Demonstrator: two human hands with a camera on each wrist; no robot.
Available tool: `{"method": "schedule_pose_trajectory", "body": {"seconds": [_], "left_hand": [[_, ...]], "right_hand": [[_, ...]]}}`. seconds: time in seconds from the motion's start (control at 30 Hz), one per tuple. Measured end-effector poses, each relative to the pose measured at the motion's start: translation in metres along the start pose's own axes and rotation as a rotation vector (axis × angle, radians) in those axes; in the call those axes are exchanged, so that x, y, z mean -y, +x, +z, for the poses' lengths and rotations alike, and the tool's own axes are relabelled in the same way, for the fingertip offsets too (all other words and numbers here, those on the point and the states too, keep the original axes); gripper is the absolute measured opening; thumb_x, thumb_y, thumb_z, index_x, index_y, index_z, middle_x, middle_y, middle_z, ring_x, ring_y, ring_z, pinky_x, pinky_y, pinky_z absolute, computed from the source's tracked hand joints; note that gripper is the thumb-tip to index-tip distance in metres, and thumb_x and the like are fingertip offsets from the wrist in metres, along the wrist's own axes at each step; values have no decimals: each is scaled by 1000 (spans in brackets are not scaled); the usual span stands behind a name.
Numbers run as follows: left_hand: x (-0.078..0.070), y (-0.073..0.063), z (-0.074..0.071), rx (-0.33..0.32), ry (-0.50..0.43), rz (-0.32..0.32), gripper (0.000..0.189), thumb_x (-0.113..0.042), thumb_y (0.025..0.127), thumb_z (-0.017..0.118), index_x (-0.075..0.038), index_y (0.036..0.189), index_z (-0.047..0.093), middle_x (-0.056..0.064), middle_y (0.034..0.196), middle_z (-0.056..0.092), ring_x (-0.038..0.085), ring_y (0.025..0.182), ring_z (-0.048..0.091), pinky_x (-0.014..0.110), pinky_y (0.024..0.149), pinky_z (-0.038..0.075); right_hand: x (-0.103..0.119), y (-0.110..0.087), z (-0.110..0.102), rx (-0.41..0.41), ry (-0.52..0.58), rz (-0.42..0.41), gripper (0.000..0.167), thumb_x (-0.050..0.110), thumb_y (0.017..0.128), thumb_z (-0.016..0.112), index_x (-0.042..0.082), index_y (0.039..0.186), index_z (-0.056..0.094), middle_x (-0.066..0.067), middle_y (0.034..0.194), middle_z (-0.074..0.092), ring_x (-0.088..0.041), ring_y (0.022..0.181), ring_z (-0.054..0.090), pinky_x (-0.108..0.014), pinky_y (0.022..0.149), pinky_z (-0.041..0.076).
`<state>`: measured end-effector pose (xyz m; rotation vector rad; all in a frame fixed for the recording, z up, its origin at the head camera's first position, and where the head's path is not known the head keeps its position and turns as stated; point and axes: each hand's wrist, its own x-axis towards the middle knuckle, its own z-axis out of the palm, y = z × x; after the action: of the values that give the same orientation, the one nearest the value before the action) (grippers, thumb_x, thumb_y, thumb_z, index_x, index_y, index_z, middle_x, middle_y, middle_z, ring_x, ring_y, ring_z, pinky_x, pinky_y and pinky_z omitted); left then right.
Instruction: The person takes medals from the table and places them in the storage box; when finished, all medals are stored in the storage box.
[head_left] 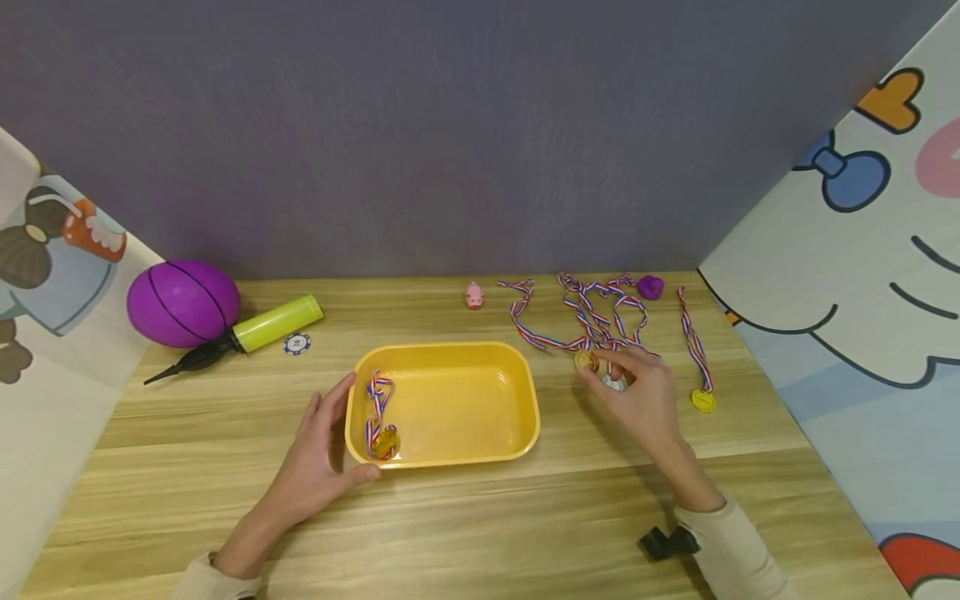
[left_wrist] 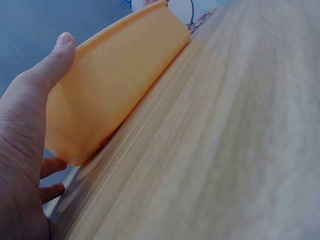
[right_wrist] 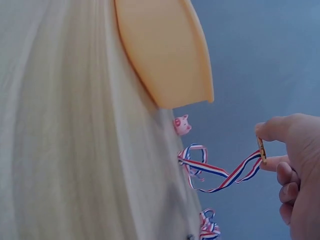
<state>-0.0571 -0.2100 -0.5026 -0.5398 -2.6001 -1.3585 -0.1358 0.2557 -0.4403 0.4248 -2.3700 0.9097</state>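
My right hand (head_left: 643,396) pinches a gold medal (head_left: 587,361) by its edges between thumb and fingertip. In the right wrist view the medal (right_wrist: 262,149) is off the table, its red, white and blue ribbon (right_wrist: 220,172) trailing down to the tabletop. A silver medal (head_left: 613,382) is partly hidden behind this hand. My left hand (head_left: 318,462) holds the left end of a yellow plastic basin (head_left: 442,461), thumb by the near corner and fingers along the left side. Inside the basin, at its left end, lies another gold medal (head_left: 386,442) with its ribbon (head_left: 378,396).
Tangled ribbons (head_left: 600,312) lie behind my right hand, near a purple figure (head_left: 650,287). Another gold medal (head_left: 703,401) lies farther right. A pink pig toy (head_left: 474,295) stands behind the basin. At left are a purple ball (head_left: 183,303), a yellow-green hand pump (head_left: 277,323) and a poker chip (head_left: 297,343).
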Motion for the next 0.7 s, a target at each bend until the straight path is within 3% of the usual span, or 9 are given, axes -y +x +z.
{"method": "schedule_pose_trajectory", "body": {"seconds": [0.27, 0.53, 0.7], "left_hand": [[-1, 1, 0, 2, -2, -3, 126, -72, 85, 86, -23, 179, 18, 24, 165, 54, 50, 152, 49, 59, 139, -1], [-1, 1, -1, 6, -7, -10, 127, -70, 84, 88, -23, 179, 18, 24, 165, 54, 49, 152, 49, 58, 139, -1], [0, 1, -1, -1, 3, -3, 127, -71, 84, 87, -23, 179, 18, 24, 165, 54, 46, 153, 49, 57, 140, -1]], "right_hand": [[12, 8, -4, -24, 44, -14, 26, 9, 79, 98, 1, 102, 88, -12, 69, 57, -11, 64, 36, -28, 71, 29], [32, 20, -3, -48, 41, -17, 28, 13, 79, 99, 3, 104, 89, -8, 69, 58, -14, 64, 43, -21, 66, 32], [46, 29, 2, -42, 89, 15, 29, 12, 80, 99, 4, 105, 89, -4, 70, 56, -16, 64, 42, -23, 65, 31]]}}
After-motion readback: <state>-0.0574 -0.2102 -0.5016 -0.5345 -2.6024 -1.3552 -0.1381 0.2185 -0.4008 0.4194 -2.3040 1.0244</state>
